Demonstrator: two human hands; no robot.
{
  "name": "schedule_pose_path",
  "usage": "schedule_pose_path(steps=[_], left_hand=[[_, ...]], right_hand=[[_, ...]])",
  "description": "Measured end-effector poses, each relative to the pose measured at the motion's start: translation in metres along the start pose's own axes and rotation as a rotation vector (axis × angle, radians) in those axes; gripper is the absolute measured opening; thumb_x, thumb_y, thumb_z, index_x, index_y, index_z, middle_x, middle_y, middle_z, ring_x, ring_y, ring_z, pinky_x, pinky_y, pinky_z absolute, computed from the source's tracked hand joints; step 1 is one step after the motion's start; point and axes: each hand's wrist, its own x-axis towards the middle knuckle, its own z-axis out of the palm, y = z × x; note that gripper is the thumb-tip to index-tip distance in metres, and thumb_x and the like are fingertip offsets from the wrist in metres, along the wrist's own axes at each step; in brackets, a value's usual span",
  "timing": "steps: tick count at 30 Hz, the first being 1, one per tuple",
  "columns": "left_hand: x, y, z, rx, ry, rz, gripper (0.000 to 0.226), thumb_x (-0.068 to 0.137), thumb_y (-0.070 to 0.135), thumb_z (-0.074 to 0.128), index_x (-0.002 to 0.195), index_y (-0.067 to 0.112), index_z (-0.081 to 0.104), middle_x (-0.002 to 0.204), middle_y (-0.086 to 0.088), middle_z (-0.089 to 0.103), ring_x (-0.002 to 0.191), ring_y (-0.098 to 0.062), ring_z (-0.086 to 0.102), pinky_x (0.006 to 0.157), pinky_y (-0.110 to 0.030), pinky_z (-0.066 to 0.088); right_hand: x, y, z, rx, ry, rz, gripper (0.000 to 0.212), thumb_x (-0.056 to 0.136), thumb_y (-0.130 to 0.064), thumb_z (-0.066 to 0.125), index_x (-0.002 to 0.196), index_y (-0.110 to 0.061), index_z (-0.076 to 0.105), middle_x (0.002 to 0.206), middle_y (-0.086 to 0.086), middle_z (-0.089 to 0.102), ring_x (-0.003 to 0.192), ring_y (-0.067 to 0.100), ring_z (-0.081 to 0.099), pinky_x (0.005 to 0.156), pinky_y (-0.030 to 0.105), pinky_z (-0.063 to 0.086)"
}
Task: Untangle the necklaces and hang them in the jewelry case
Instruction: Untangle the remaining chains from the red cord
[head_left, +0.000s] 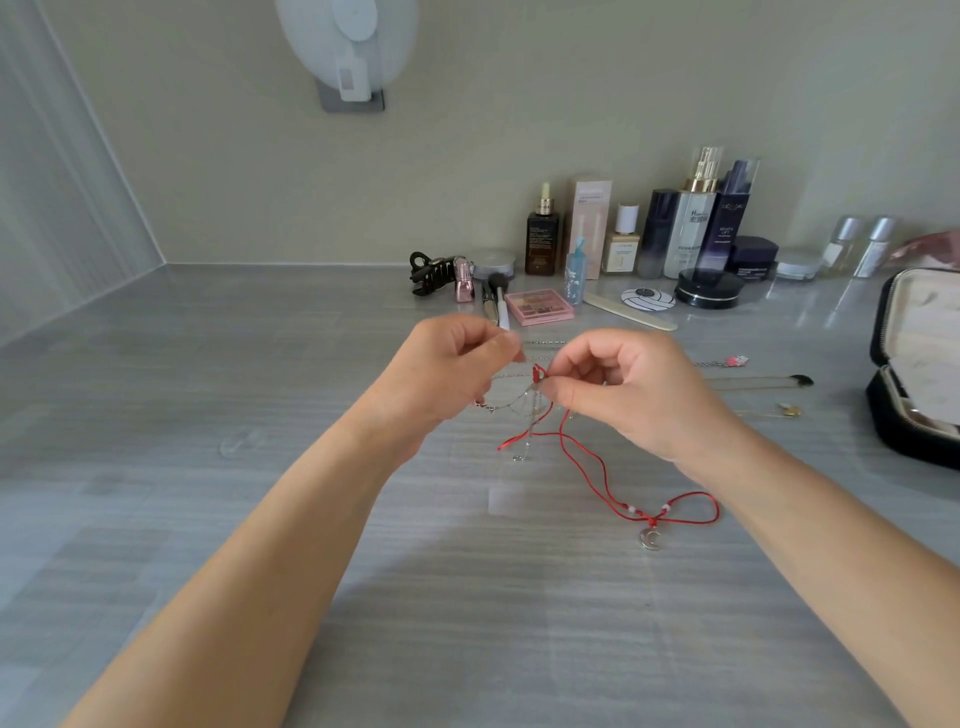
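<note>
Two kinds of strand are caught together: a red cord necklace (597, 470) and fine silver chains (511, 404). Nearest the person, the cord's crescent pendant (649, 538) is laid flat on the grey bench (260, 519), with the beaded loop spread left to right just beyond it. From there the cord's long axis is run away and to the left, so the pendant end is pointed toward the person and the knotted end toward the hands.

The tangle (536, 384) is held just above the bench between the two hands, which are held close together, fingertips nearly touching. A silver strand is pinched by the left hand (447, 374); the red cord at the knot is pinched by the right hand (634, 395). The silver chains are seen hanging roughly straight down from the tangle.

Tightening is judged the main risk. If the hands are drawn apart along the cord, the red loop could be cinched round the thin chains, and a link could be kinked or snapped. The hanging ends could also be snagged afresh if the bundle is twisted.

Farther back on the right, other necklaces (800, 381) are laid out with long axes left to right, pendants toward the open black jewelry case (914, 364). Cosmetics bottles (691, 228) are ranged along the wall.
</note>
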Motion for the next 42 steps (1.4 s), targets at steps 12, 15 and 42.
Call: schedule_pose_path(steps=[12,15,42], left_hand=[[-0.005,0.0017,0.0017,-0.045,-0.205,-0.057,0.01,0.082,0.02,0.066,0.072,0.022,0.067,0.059,-0.002,0.036,0.045,-0.005,0.033,0.047,-0.019,0.036],[-0.0045,0.0019,0.0014,-0.018,-0.183,-0.039,0.015,0.083,0.019,0.065,0.069,0.023,0.066,0.055,0.001,0.041,0.046,-0.004,0.035,0.049,-0.021,0.037],[-0.0031,0.0001,-0.0028,0.02,-0.201,-0.106,0.023,0.091,0.025,0.055,0.07,0.017,0.06,0.053,0.009,0.037,0.042,-0.003,0.033,0.053,-0.025,0.034]], right_hand=[[-0.0012,-0.0014,-0.0011,0.162,0.008,0.092,0.022,0.076,0.001,0.065,0.066,-0.019,0.061,0.065,-0.001,0.054,0.067,0.02,0.045,0.065,0.03,0.036],[-0.0011,-0.0029,-0.0015,0.162,-0.011,0.101,0.021,0.076,-0.002,0.065,0.065,-0.02,0.061,0.06,-0.005,0.055,0.059,0.01,0.049,0.06,0.018,0.039],[0.0003,-0.0051,-0.0031,0.136,0.03,0.144,0.025,0.085,-0.005,0.052,0.065,-0.019,0.055,0.064,-0.004,0.061,0.055,0.003,0.056,0.055,0.014,0.04]])
